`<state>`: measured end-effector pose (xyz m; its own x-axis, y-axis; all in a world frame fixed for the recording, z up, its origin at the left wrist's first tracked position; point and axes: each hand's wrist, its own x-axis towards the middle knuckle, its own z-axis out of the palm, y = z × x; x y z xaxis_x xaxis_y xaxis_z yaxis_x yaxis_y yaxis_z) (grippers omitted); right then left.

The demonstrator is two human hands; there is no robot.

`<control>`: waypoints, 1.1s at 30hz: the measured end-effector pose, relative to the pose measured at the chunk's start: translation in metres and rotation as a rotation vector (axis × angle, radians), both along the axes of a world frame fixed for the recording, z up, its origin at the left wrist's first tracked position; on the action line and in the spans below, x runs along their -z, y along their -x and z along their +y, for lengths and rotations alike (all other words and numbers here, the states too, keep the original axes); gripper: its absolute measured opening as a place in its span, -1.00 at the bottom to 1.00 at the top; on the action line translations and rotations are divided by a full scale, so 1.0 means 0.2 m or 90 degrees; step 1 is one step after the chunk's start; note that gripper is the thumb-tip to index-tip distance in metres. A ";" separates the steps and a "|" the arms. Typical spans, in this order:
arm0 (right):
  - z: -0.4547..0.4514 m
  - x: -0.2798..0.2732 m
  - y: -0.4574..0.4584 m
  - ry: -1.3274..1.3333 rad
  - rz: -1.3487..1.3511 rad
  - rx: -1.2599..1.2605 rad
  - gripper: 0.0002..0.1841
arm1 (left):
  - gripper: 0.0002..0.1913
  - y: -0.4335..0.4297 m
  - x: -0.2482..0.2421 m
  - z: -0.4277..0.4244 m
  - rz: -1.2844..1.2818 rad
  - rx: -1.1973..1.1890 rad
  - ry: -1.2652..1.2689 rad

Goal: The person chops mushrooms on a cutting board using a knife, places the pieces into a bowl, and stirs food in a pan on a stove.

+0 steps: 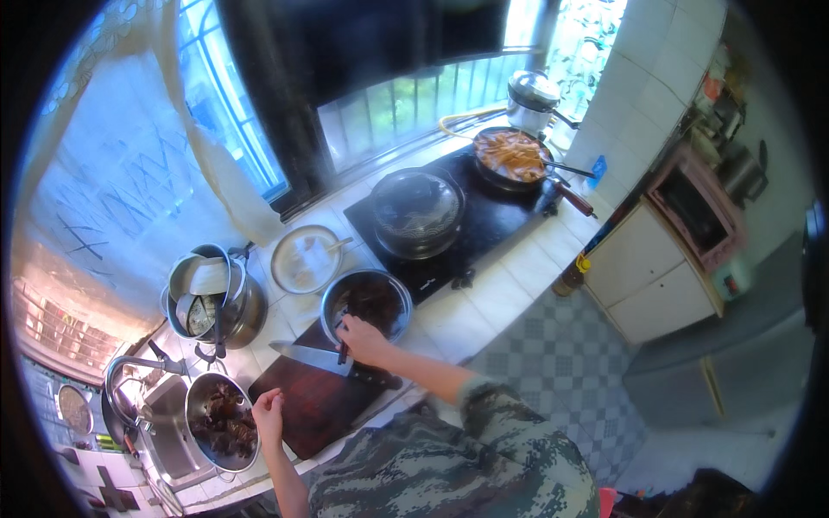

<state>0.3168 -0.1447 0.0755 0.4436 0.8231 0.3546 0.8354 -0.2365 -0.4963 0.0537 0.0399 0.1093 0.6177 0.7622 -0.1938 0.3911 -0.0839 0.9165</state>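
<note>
My right hand point(364, 341) is over the near rim of a metal pot point(403, 324) that holds dark food pieces point(370, 303). It grips a narrow dark object point(342, 353), too small to identify. My left hand point(268, 413), fingers curled and thumb drawn in, is beside the right rim of a metal basin point(220, 465). Nothing shows in its grasp. Inside that basin lie dark brown, wrinkled food pieces point(228, 421). A kitchen knife point(317, 357) rests across the far end of a dark wooden cutting board point(311, 414), between both hands, its blade pointing left.
Beyond the pot, a lidded pot point(418, 210) and a frying pan point(484, 169) of brown food sit on a black gas hob point(482, 226). A plate point(285, 280) with a spoon is beside the hob. Stacked pots point(249, 317) stand near the sink point(171, 447).
</note>
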 end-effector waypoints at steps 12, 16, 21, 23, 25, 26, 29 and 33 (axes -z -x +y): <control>-0.39 -0.10 0.30 0.060 0.005 0.248 -0.26 | -0.88 0.08 0.04 -0.04 -0.029 0.045 0.010; -0.75 -0.17 0.52 0.097 0.154 0.417 -0.42 | -0.92 -0.09 -0.03 -0.21 -0.014 0.149 0.040; -1.20 -0.12 0.81 0.082 0.243 0.589 -0.54 | -0.92 -0.35 -0.07 -0.44 0.032 0.412 -0.008; -1.40 -0.10 0.90 0.103 0.247 0.666 -0.59 | -0.91 -0.49 -0.15 -0.61 0.045 0.522 -0.073; -1.55 -0.07 0.93 0.091 0.280 0.723 -0.62 | -0.87 -0.62 -0.21 -0.77 0.035 0.629 -0.155; -1.62 -0.06 0.92 0.089 0.296 0.751 -0.64 | -0.88 -0.68 -0.22 -0.86 0.007 0.661 -0.186; -1.80 -0.10 0.77 0.091 0.303 0.741 -0.68 | -0.86 -0.84 -0.27 -1.14 -0.049 0.718 -0.254; -2.12 -0.08 0.49 -0.009 0.280 0.693 -0.69 | -0.84 -1.04 -0.22 -1.59 -0.022 0.691 -0.213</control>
